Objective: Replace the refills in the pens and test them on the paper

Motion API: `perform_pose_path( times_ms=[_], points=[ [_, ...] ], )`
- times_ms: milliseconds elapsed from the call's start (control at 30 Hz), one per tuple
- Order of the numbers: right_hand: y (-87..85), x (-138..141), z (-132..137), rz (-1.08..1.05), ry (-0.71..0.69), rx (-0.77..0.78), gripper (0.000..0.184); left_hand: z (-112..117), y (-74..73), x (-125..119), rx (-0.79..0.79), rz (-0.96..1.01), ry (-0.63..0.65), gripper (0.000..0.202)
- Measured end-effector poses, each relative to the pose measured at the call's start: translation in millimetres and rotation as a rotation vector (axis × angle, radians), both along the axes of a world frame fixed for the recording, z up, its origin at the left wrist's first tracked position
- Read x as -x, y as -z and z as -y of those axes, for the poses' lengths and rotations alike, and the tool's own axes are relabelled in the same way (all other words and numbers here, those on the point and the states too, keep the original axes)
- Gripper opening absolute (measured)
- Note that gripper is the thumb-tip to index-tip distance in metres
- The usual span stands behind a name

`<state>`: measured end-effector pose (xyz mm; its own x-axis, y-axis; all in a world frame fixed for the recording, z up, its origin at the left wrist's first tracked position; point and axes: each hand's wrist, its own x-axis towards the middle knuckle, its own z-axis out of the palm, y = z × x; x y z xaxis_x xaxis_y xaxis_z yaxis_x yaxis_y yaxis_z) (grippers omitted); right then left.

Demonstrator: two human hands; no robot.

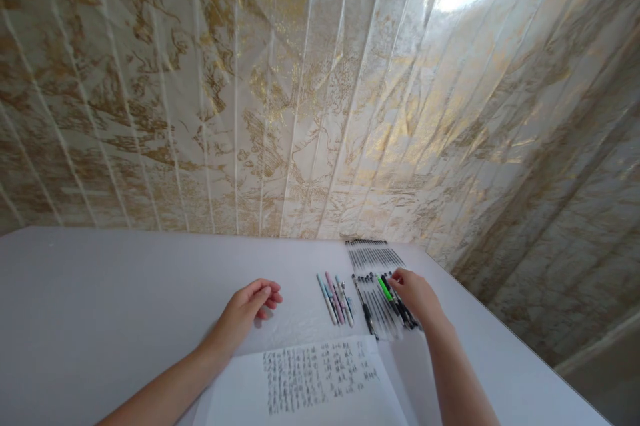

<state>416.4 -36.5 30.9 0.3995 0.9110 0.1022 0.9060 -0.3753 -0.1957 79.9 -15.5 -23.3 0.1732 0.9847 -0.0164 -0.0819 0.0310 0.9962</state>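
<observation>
A green pen lies among black pens at the far right of a white table. Its long axis runs from far-left to near-right, and which end is the tip is too small to make out. My right hand lies over the pile, fingertips bent down just beside the green pen's far end. The hand covers the pen's near end and several black pens, and I cannot tell whether my fingers pinch anything.

Left of the pile, a few pastel pens lie side by side, pointing much the same way. Beyond, a tight row of thin refills lies near the table's back edge.

My left hand rests on the table well apart from the pens, loosely curled and holding nothing. A handwritten sheet lies between my forearms, its near edge cut off by the frame and its script unreadable. A gold-patterned curtain hangs behind.
</observation>
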Motion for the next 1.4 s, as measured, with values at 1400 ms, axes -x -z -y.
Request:
perform_pose_path(
  times_ms=[1400],
  points=[
    [11.1, 136, 1, 0.157, -0.346, 0.259, 0.02, 9, 4.1, 4, -0.66, -0.811, 0.138, 0.021]
  ],
)
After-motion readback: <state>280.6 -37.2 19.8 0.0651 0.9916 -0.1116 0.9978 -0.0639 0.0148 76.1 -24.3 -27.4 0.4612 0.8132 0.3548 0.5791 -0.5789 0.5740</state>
